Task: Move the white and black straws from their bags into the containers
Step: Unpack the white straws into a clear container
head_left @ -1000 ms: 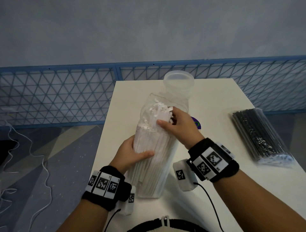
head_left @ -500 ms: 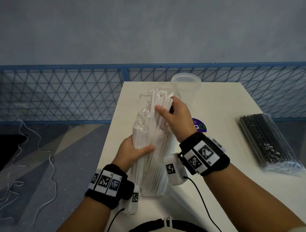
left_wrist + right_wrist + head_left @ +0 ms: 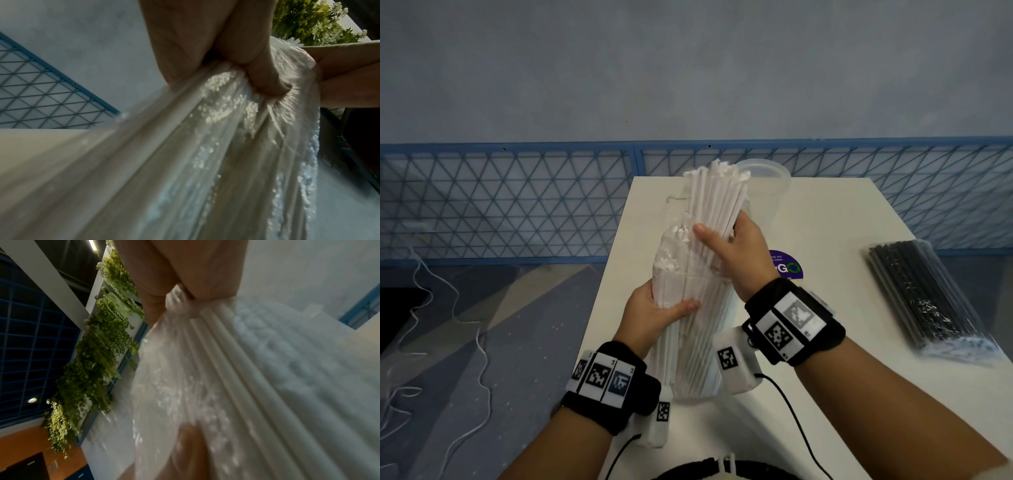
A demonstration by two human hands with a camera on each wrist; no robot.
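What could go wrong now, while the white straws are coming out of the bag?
The right hand grips only part of the white straws; loose ones may slip out and scatter. The left hand holds the bag upright at the table edge, so dropped straws could fall to the floor.

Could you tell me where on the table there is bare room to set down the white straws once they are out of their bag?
Bare table lies between the clear container and the bag of black straws, and along the near right edge below that bag. The middle is crowded: the left hand and right hand hold the white straws and their bag there.
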